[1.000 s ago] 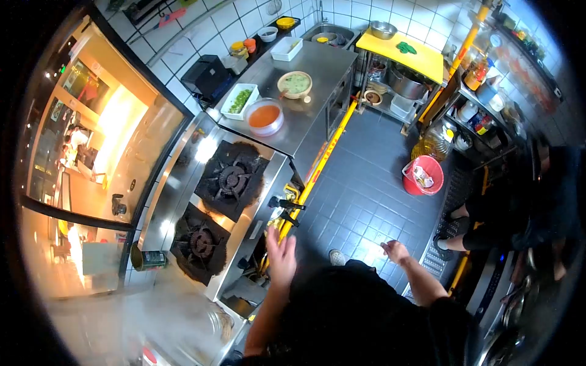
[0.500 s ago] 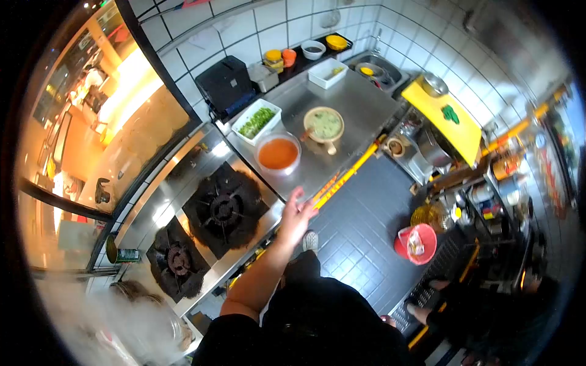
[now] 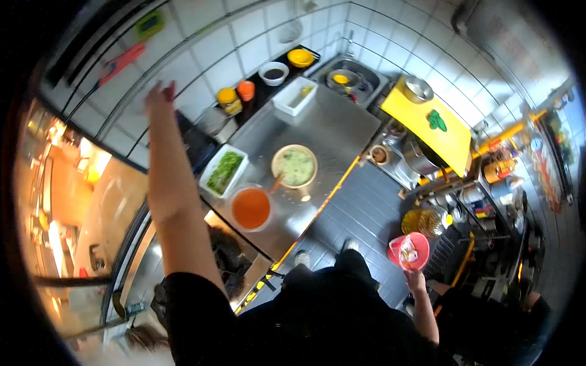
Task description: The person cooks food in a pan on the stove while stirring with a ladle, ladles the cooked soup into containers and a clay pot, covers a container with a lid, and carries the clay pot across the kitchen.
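My left hand (image 3: pixel 160 97) is raised at the upper left in front of the tiled wall, near the hanging utensils (image 3: pixel 121 64); its fingers are smeared by motion. Low on the right, my right hand (image 3: pixel 415 282) shows just below the red bucket (image 3: pixel 410 251), its fingers too small to make out. On the steel counter (image 3: pixel 342 122) are a container of orange liquid (image 3: pixel 251 208), a bowl of pale green soup (image 3: pixel 295 166) with a spoon in it, and a white tray of chopped greens (image 3: pixel 224 171).
A yellow board (image 3: pixel 427 128) at the back right holds a metal bowl (image 3: pixel 418 89) and green leaves. The sink (image 3: pixel 366 76) is in the back corner. Shelves with bottles line the right side, beside a jug of yellow oil (image 3: pixel 424 222). Another person (image 3: pixel 488 317) stands at the lower right.
My left arm has swung up from beside the counter's near corner toward the wall. My right hand has come into view. The view has moved closer to the counter.
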Tool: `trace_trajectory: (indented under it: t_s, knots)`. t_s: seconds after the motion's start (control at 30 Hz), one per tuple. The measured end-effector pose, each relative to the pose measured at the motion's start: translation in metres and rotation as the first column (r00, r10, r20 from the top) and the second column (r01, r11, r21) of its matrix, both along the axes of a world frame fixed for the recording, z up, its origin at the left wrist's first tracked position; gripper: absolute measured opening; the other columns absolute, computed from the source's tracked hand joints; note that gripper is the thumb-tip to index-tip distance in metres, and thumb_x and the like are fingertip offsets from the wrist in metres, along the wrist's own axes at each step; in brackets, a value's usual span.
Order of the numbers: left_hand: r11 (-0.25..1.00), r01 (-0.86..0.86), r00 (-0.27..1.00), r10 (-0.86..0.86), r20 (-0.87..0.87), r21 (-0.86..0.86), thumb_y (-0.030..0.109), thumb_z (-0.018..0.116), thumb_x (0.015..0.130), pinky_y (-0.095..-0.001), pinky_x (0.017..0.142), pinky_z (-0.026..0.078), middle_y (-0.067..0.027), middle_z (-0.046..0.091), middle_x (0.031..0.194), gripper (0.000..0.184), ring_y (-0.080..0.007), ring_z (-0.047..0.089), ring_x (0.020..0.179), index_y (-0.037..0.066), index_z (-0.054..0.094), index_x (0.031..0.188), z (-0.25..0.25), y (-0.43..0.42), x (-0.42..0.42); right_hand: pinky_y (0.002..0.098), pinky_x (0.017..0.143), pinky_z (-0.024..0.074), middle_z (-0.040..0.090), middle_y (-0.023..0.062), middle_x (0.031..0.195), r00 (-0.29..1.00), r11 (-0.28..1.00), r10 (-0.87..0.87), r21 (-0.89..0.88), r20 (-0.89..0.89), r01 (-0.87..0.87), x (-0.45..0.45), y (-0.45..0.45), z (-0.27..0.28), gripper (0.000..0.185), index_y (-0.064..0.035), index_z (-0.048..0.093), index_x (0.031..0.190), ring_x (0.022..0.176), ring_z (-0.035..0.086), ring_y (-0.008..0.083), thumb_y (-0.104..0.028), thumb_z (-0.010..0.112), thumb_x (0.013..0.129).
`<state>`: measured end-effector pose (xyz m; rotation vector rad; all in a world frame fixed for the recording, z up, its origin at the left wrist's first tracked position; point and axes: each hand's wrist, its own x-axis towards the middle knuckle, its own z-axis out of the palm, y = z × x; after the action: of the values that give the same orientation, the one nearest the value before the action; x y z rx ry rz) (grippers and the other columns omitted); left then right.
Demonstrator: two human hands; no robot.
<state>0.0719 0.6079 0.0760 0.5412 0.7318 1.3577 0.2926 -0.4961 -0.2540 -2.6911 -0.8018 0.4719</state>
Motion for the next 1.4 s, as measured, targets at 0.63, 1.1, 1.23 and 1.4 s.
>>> trace_trajectory:
  t_s: [0.63, 1.1, 1.23, 1.4]
  knots:
    - [0.721, 0.49, 0.638, -0.68, -0.361, -0.49, 0.01, 0.061, 0.095, -0.0299, 0.054, 0.056, -0.0106, 0.065, 0.081, 0.015, -0.0174, 0.065, 0.063, -0.005, 0.062, 0.101, -0.135, -0.528, 0.27, 0.0305, 0.084, 0.0534, 0.066, 0.0088, 0.109, 0.258, 0.864, 0.419, 0.47, -0.871, 0.182, 0.247, 0.51, 0.173, 0.028, 0.0012, 0.061, 0.121, 0.099, 0.064, 0.0168, -0.015, 0.062, 0.098]
    - [0.942, -0.069, 0.104, -0.321, -0.941, -0.329, 0.026, 0.074, 0.076, -0.0491, 0.094, 0.048, -0.0293, 0.063, 0.114, 0.057, -0.0453, 0.059, 0.11, -0.002, 0.056, 0.122, -0.275, -0.521, 0.171, 0.0258, 0.072, 0.0495, 0.066, 0.0046, 0.105, 0.546, 0.947, 0.256, 0.321, -0.797, 0.024, 0.341, 0.495, 0.124, 0.041, -0.0073, 0.055, 0.13, 0.092, 0.061, 0.0125, -0.007, 0.066, 0.091]
    - [0.831, -0.015, 0.283, -0.53, -0.799, -0.556, 0.027, 0.071, 0.077, -0.0453, 0.078, 0.055, -0.0235, 0.071, 0.088, 0.036, -0.0398, 0.069, 0.089, -0.001, 0.068, 0.098, -0.319, -0.491, 0.151, 0.0276, 0.07, 0.0521, 0.06, 0.0028, 0.093, 0.627, 0.934, 0.257, 0.356, -0.736, 0.035, 0.371, 0.482, 0.127, 0.04, -0.0061, 0.055, 0.131, 0.085, 0.059, 0.0124, -0.008, 0.066, 0.092]
    - [0.885, 0.107, 0.154, -0.465, -0.872, -0.453, 0.026, 0.066, 0.081, -0.0425, 0.068, 0.056, -0.0171, 0.071, 0.078, 0.029, -0.03, 0.072, 0.077, 0.001, 0.07, 0.093, -0.356, -0.485, 0.137, 0.0285, 0.069, 0.0544, 0.059, 0.0031, 0.086, 0.702, 0.911, 0.246, 0.406, -0.668, 0.067, 0.387, 0.473, 0.148, 0.042, -0.0051, 0.055, 0.133, 0.078, 0.059, 0.0129, -0.007, 0.065, 0.093]
